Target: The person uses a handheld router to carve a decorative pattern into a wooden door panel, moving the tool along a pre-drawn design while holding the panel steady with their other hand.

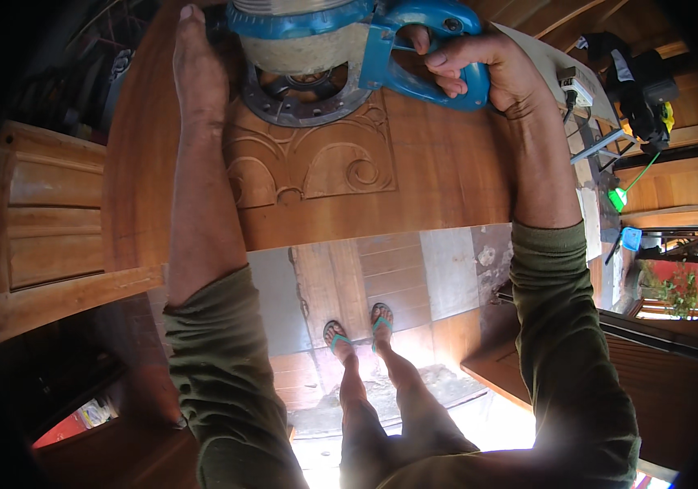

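Two bare hands of ours reach to the far side of the scene, on either side of a blue and metallic power tool [304, 53]; our right hand [496, 63] is wrapped around its looped blue handle [476, 85], the fingers curled through the opening; our left hand [201, 77] is at the tool's left side, its thumb pointing to the far side, but most of its fingers are hidden, so we cannot tell whether it grips anything; the tool stands upright at the far middle of a brown wooden panel [451, 175], its round metal base [284, 112] over the far part of a carved pattern [337, 167] of scrolls and curves; we see our olive sleeves [557, 285] pushed up the forearms; nearer than the panel, our feet in sandals [381, 314] stand on a floor of mixed tiles [398, 265]; to the left lies a panelled wooden door [54, 224]; at the far right we see a white socket block [581, 90], and nearer than that, a green broom [618, 198] and a leafy plant [679, 287].
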Available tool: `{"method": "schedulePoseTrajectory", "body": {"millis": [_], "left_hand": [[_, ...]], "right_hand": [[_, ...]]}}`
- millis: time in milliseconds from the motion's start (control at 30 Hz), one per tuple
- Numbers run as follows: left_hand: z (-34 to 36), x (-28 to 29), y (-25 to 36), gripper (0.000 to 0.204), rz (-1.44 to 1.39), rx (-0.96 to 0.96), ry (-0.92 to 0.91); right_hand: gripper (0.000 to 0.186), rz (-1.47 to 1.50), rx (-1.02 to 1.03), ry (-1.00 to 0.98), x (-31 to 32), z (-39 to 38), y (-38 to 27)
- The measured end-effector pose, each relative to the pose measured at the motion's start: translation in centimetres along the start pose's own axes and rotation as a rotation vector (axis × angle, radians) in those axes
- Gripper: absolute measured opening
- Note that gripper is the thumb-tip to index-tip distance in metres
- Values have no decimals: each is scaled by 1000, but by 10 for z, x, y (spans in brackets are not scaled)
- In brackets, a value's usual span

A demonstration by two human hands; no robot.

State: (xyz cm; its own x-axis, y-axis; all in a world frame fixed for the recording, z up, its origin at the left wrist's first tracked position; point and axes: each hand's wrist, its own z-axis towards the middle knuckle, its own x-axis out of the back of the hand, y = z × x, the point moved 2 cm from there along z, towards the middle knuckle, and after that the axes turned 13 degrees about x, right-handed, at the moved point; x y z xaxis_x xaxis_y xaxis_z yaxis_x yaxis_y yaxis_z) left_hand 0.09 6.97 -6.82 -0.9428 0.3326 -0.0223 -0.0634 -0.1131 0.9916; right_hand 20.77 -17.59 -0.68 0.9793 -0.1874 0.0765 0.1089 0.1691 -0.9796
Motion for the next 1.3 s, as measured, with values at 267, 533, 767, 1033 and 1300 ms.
{"method": "schedulePoseTrajectory", "body": {"millis": [267,533,767,1033,1300], "left_hand": [[-7,-3,5,69,-87,68,-2],[-13,-5,11,54,-175,39,38],[2,11,-8,46,122,-294,84],[-5,7,-5,35,258,-454,176],[-17,2,7,55,-19,-86,81]], "right_hand": [[22,-29,25,1,-3,-5,-1],[19,-4,85,-53,-2,-3,1],[19,-1,33,-64,-7,-6,-4],[19,3,57,-65,-5,-7,-4],[20,7,40,-41,-3,-12,-4]]}}
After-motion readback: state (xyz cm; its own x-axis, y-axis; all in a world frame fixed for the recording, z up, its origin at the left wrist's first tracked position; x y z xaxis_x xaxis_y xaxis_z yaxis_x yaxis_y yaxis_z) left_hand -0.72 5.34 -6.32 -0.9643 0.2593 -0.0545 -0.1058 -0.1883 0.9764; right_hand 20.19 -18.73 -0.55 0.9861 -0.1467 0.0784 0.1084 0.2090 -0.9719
